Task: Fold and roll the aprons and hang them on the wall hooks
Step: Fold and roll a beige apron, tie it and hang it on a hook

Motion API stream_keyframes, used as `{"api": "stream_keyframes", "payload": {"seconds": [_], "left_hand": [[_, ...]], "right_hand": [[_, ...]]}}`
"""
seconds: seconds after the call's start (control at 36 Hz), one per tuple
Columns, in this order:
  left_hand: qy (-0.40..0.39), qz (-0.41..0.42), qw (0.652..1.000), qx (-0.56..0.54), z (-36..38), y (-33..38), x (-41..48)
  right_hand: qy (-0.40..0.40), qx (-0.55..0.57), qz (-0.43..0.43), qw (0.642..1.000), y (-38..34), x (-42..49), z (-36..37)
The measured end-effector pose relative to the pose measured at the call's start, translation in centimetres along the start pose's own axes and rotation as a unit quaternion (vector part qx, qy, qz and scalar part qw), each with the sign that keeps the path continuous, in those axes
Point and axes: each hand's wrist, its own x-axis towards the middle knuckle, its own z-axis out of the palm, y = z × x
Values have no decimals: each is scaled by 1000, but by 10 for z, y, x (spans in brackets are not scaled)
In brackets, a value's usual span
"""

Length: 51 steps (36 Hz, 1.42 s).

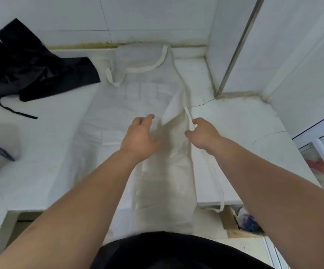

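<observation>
**Q:** Where is the white apron (118, 117)?

**A:** It lies flat on the counter (41, 152), running from 12 o'clock to 6 o'clock. Its lower end hangs over the front edge. The neck loop (147, 68) lies at the 12 o'clock end, near the wall (157, 18). The edge on the 3 o'clock side is folded in toward the middle.

**Q:** What is the left hand (139, 136) doing?

**A:** It is at the centre, palm down over the folded flap. The fingers are spread loosely and hold nothing. Contact with the cloth cannot be confirmed.

**Q:** And the right hand (201, 133)?

**A:** It is just toward 3 o'clock of the left hand. Thumb and finger are closed narrowly, pinching the tie (188, 116) that comes off the folded edge.

**Q:** Where is the second item?

**A:** The black apron (31, 70) lies in a crumpled heap on the counter at 10 o'clock, apart from the white apron. One of its strings trails toward 9 o'clock.

**Q:** Anything else?

**A:** A cardboard box (230, 220) sits below the counter edge at 5 o'clock.
</observation>
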Motion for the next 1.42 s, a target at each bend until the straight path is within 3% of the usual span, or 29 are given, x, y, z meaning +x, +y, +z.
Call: {"api": "stream_keyframes", "payload": {"seconds": [0.25, 0.36, 0.47, 0.53, 0.64, 0.72, 0.78, 0.83, 0.89, 0.97, 1.06, 1.17, 1.22, 1.31, 1.42], "left_hand": [[-112, 105, 988, -5, 11, 12, 87], [-71, 124, 990, -16, 6, 3, 109], [23, 55, 995, -80, -8, -12, 133], [49, 11, 993, -107, -16, -15, 144], [39, -85, 982, -166, -35, -27, 169], [41, -105, 981, -159, -47, -34, 182], [48, -103, 984, -137, -51, -36, 187], [17, -76, 978, -193, -54, -32, 187], [-74, -20, 969, -235, -55, -24, 183], [-188, 50, 966, -171, -51, -10, 181], [-187, 69, 977, -81, -39, -12, 186], [-133, 103, 985, -45, -27, -27, 200], [-94, 67, 990, -79, -27, -31, 208], [-52, -51, 988, -136, -28, -42, 221], [-58, -127, 978, -154, -30, -57, 221]], "right_hand": [[-4, -6, 106, 994, -15, 66, 1], [-15, 14, 119, 993, -29, 91, -5], [-3, 189, 131, 973, -65, 112, -26], [-46, 253, 110, 960, -86, 115, -38], [-194, 453, 38, 869, -123, 120, -57], [-182, 499, -1, 847, -134, 129, -61], [-169, 478, -4, 862, -138, 134, -57], [-185, 412, -19, 892, -141, 136, -49], [-195, 364, -48, 910, -152, 139, -42], [-134, 302, -100, 938, -171, 149, -42], [-19, 244, -99, 964, -167, 165, -48], [62, 145, -45, 986, -131, 181, -50], [102, 97, -12, 990, -115, 184, -49], [122, 74, 40, 989, -99, 192, -46], [118, 15, 45, 992, -92, 203, -35]]}}
